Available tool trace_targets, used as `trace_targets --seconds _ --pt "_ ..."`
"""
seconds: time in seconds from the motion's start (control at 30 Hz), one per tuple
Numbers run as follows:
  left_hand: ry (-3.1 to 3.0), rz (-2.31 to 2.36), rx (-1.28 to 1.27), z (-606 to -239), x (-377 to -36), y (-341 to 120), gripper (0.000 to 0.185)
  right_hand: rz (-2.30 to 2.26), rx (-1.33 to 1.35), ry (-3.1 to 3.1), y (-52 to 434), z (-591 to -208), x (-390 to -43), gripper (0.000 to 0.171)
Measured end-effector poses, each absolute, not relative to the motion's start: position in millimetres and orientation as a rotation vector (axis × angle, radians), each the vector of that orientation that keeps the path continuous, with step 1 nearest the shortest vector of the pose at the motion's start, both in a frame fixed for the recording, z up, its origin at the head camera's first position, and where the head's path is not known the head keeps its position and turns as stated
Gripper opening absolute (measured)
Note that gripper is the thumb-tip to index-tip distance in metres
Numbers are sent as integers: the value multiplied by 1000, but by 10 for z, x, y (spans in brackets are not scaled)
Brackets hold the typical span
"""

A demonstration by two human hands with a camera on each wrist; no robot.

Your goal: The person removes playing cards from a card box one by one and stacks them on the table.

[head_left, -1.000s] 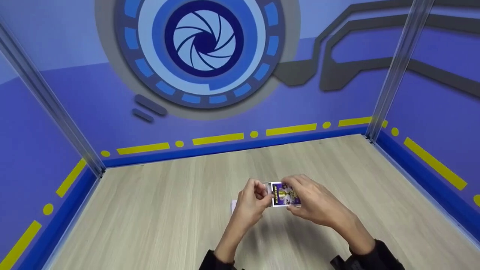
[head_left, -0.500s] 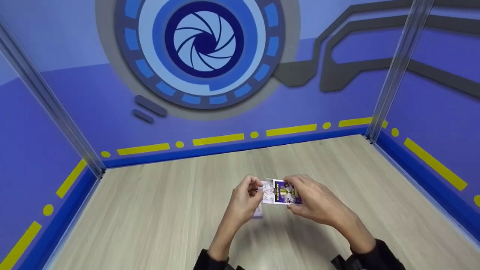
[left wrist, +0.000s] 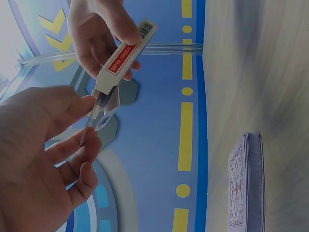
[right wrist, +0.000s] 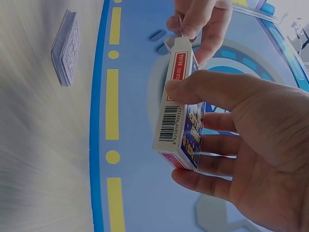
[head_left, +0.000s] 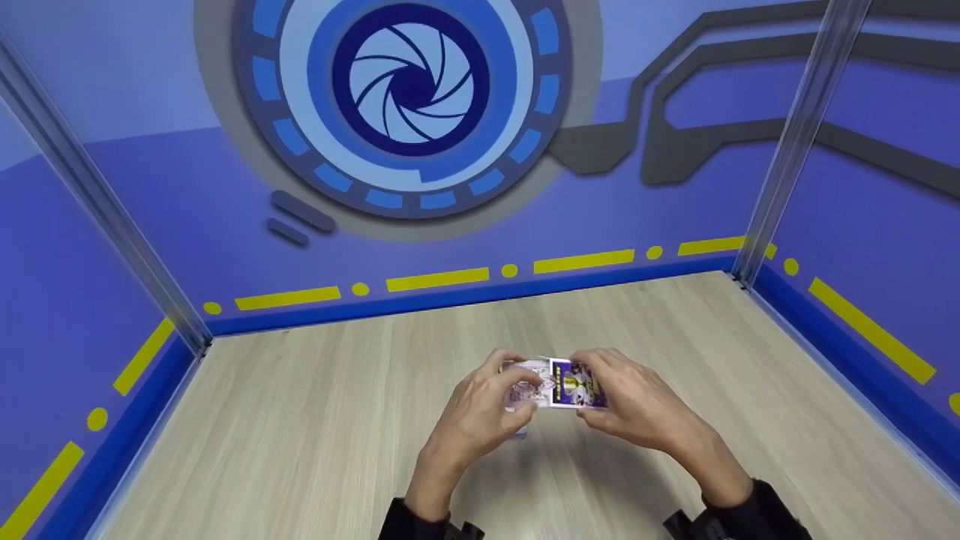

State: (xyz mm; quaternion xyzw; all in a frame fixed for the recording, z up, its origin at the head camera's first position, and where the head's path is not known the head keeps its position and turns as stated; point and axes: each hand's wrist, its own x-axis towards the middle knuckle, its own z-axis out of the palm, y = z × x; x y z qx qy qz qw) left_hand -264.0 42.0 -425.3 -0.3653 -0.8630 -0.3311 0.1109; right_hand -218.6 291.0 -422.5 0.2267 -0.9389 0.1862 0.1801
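My right hand (head_left: 637,397) grips a playing card box (head_left: 576,384), its thumb along the white barcoded side and its fingers at the opposite side. A purple and yellow picture covers the box's broad face. At the box's open end, which points left, a loose flap (left wrist: 112,101) sticks out. My left hand (head_left: 480,409) pinches a thin batch of patterned playing cards (head_left: 534,381) that juts from this end. Below, a stack of playing cards (left wrist: 239,186) lies on the table, mostly hidden by my left hand in the head view.
The wood-grain table (head_left: 322,420) runs back to a blue printed wall (head_left: 420,255). Side walls (head_left: 855,247) with metal corner posts (head_left: 787,142) stand at left and right.
My left hand has shifted left, and patterned cards now show between it and the box. Its thumb and fingers have since spread to the cards' edges. The right hand has hardly moved.
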Motion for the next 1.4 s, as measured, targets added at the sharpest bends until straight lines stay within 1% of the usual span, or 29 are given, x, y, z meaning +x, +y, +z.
trace_targets --seconds 0.17,0.33,0.6,1.03,1.4 --pt "-2554 -783 -1087 -4268 -2649 417 35 511 647 -2647 2913 -4233 -2187 64" --pt "-2507 -698 -1091 -4276 -2656 409 38 501 642 -2645 2919 -4236 -2185 63" --pt "-2442 -738 -1119 -4249 -2691 343 33 483 621 -2635 2939 -4218 -2190 62" --pt "-2425 -891 -1036 -4190 -2758 152 27 478 497 -2645 3056 -4162 -2179 63" --pt "-2494 -901 -973 -4208 -2835 -20 24 472 496 -2596 3117 -4145 -2189 64"
